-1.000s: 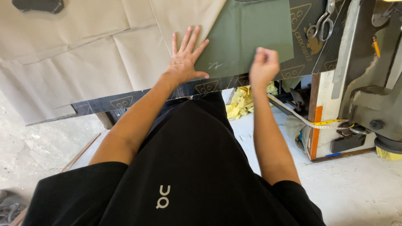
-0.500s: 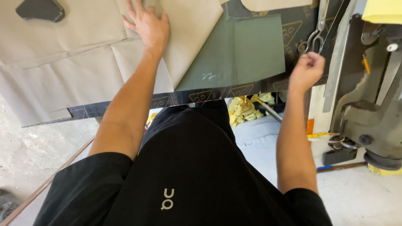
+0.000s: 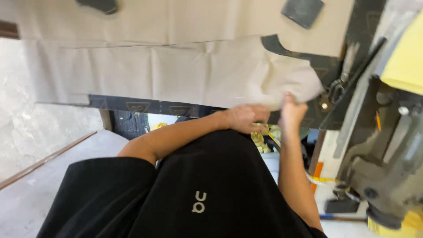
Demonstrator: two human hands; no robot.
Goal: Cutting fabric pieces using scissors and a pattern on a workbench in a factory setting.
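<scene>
1. Beige paper sheet (image 3: 185,75) is spread on the dark counter (image 3: 145,107), near edge.
2. Its right corner is pinched by right hand (image 3: 292,112) fingers.
3. Left hand (image 3: 245,118) is curled at sheet edge; its grip can't be told.
4. Scissors (image 3: 337,90) lie just right.

Left hand (image 3: 244,118) and right hand (image 3: 291,112) side by side — both in a closed grip

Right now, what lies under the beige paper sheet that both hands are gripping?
Under the beige paper sheet a dark patterned cutting mat shows along the table's front edge and at the right. The right hand and left hand pinch the paper's corner. Whatever else the paper covers stays hidden.
</scene>
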